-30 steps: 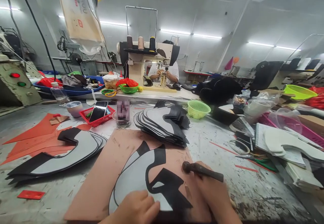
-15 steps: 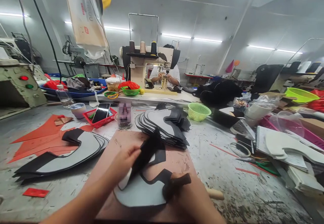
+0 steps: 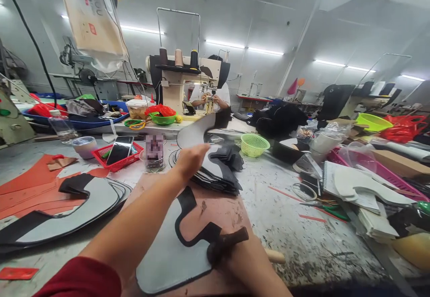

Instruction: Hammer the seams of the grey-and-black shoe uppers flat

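My left hand reaches forward with its fingers closed on the near edge of a curved grey-and-black cut piece. That piece is raised over a stack of similar pieces. My right hand grips a hammer, whose dark head juts out at the left and whose wooden handle shows at the right. Under the hammer head lies another grey piece with black edges, flat on the pinkish board. Parts of my right fingers are hidden behind the hammer.
More cut pieces lie at the left by orange sheets. A red basket with a phone and a green basket stand farther back. Behind them, a person sits at a sewing machine. Scissors and a notebook lie right.
My left hand has moved forward with the cut piece, from the board to above the stack. The right hand stays low with the hammer. The view has turned slightly right.
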Motion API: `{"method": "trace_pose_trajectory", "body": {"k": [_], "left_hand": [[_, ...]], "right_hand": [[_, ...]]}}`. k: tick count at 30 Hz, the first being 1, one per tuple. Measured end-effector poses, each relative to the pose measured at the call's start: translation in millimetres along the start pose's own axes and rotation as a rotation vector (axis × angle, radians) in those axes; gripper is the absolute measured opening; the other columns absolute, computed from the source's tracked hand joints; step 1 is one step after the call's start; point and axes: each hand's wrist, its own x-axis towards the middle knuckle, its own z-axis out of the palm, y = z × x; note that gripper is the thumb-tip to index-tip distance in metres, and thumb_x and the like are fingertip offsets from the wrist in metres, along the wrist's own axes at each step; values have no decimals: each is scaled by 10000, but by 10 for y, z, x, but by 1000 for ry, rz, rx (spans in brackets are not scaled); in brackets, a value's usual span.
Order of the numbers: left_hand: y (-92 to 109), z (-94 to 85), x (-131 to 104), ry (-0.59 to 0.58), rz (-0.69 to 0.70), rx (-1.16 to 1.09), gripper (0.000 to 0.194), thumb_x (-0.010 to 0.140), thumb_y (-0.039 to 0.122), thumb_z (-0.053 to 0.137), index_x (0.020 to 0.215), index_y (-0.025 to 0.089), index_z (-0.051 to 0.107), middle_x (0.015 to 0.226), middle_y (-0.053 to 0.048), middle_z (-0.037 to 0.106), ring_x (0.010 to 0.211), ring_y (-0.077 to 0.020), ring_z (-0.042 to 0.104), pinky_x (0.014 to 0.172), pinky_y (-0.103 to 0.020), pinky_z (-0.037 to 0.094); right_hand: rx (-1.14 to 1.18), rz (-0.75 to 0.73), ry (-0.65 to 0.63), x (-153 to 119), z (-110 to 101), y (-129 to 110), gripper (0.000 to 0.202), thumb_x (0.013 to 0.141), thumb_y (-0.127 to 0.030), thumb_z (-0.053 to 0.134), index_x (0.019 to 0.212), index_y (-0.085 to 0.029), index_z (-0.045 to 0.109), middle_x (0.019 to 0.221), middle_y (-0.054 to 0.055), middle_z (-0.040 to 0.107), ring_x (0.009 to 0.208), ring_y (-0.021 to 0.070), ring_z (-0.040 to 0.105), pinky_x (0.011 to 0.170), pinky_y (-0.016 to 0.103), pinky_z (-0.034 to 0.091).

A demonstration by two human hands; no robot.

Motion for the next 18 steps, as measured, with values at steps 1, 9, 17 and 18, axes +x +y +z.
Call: {"method": "trace_pose_trajectory", "body": {"k": [1, 9, 17, 18], "left_hand": [[97, 104, -141, -85, 46, -7, 218, 830, 130, 466, 1004, 189, 584, 792, -28, 661, 724, -161, 617, 670, -254, 465], [691, -251, -1900, -451, 398, -137, 351, 728, 69, 501, 1057, 155, 590, 1026, -98, 669, 909, -228, 607, 757, -324, 488], [844, -227, -1683, -686, 131, -314, 189, 769, 81, 463, 825, 185, 612, 860, -52, 640, 779, -192, 591, 690, -308, 506], [879, -183, -1653, -711, 65, -319, 157, 762, 94, 486, 815, 185, 603, 857, -46, 629, 794, -195, 589, 697, -311, 508]], "right_hand": [[19, 3, -8, -28, 5, 28, 160, 755, -157, 515, 829, -221, 641, 778, 26, 678, 707, 177, 612, 579, 235, 331], [37, 32, -25, -260, -212, 466, 159, 755, -141, 523, 791, -226, 652, 768, -6, 687, 701, 158, 615, 578, 232, 301], [-174, -100, -136, -170, -354, 245, 178, 703, -220, 566, 854, -195, 656, 724, 59, 686, 681, 210, 639, 535, 248, 324], [-182, -111, -145, -174, -348, 228, 174, 692, -217, 577, 845, -190, 657, 718, 63, 685, 688, 215, 642, 544, 250, 338]]}}
